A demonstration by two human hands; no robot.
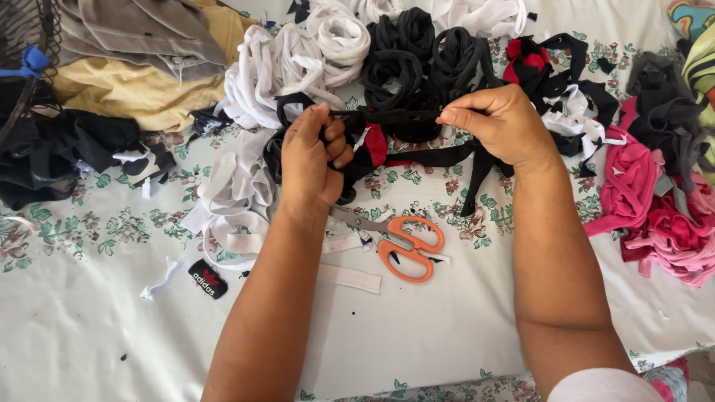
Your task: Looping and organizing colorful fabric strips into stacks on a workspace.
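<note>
Floral-print cloth (pixel 89 313) covers the worktop, pale with green and pink sprigs. Nearest, just below both hands: orange-handled scissors (pixel 402 242), blades shut, pointing toward the left hand, lying on white strips (pixel 350 277). A small black label scrap (pixel 208 279) sits lower left of that hand.

Left hand (pixel 313 160) fisted tight around a bunch of black fabric strip (pixel 387 115); right hand (pixel 503 123) pinches the strip's other end between thumb and forefinger, the length taut between them. Judgement: an even, level pull should keep the strip from twisting; bunched end wants a firm grip.

Beyond the hands: white coils (pixel 298 59), black coils (pixel 417 52). Right of the right hand, pink fabric heap (pixel 655 201). Far left, yellow cloth (pixel 126 89) and dark garments (pixel 52 156). No containers in view; everything lies loose on the cloth
</note>
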